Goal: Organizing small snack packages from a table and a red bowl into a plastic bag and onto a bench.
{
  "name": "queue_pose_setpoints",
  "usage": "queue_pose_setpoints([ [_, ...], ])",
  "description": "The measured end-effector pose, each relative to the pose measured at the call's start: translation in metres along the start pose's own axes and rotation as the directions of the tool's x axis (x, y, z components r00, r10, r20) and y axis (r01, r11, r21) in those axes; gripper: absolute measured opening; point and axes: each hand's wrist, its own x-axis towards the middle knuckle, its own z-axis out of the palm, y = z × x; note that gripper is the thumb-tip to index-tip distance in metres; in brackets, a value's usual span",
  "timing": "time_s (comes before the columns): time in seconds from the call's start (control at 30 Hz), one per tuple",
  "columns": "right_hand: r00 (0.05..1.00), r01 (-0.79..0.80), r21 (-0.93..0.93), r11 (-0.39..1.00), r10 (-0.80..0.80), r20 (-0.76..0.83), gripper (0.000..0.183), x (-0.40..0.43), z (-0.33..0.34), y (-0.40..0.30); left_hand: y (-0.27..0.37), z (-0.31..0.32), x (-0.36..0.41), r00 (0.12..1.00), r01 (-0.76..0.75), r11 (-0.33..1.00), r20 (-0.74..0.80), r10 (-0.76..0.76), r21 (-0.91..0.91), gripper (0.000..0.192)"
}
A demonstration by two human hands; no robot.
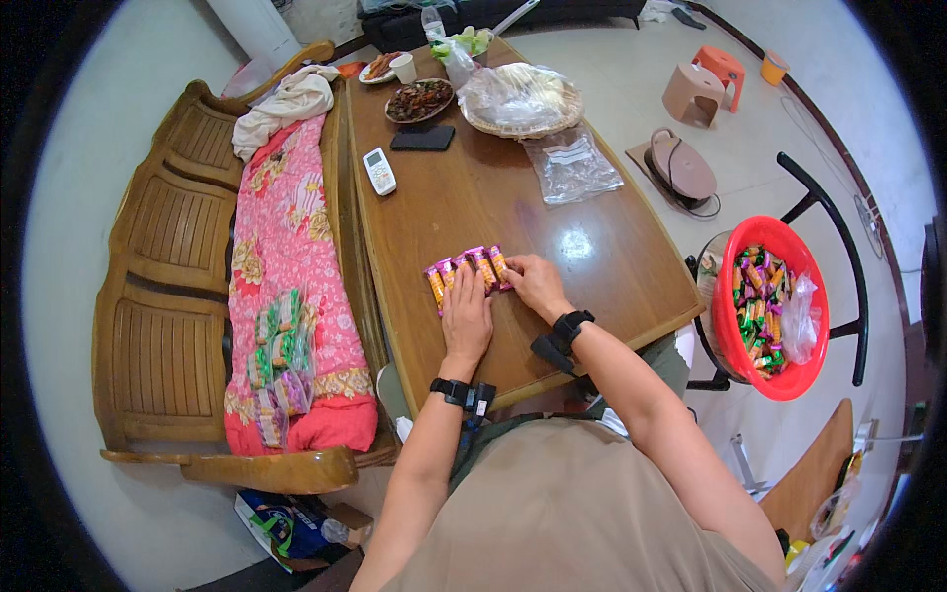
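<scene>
Several small snack bars (481,268) in orange-and-purple wrappers lie side by side in a row on the wooden table (459,200). My left hand (467,314) rests flat over the row, its fingertips on the middle packets and hiding parts of them. At the row's right end, the fingertips of my right hand (540,285) are on the last wrapped bar (499,266). To my right, a red plastic basin (803,385) holds many loose bars in green, purple and orange wrappers. Clear bags of green and purple packets (281,344) lie on the bench at left.
Farther up the table are a white remote control (380,172), a black phone (422,138), a plate of dark food (419,101), a paper cup (403,69), a plastic-covered basket (521,100) and a clear bag (573,166). A wooden bench (177,222) runs along the left; stools (693,94) stand beyond.
</scene>
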Motion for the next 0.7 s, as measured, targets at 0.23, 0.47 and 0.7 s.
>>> queue_pose_setpoints([
  [0.23,0.999,-0.001,-0.010,1.000,0.001,-0.032,0.026,-0.001,0.002,0.001,0.001,-0.004,0.001,0.999,-0.018,1.000,-0.029,0.017,-0.015,0.047],
  [0.47,0.999,-0.005,0.120,0.993,-0.001,0.048,0.034,-0.007,-0.012,-0.002,-0.006,-0.006,0.006,0.986,-0.125,0.991,-0.114,0.119,-0.043,0.034],
  [0.7,1.000,0.014,0.075,0.997,-0.015,0.021,0.030,-0.058,-0.145,0.016,-0.012,0.006,0.000,0.988,-0.133,0.991,-0.074,0.135,0.029,0.045],
])
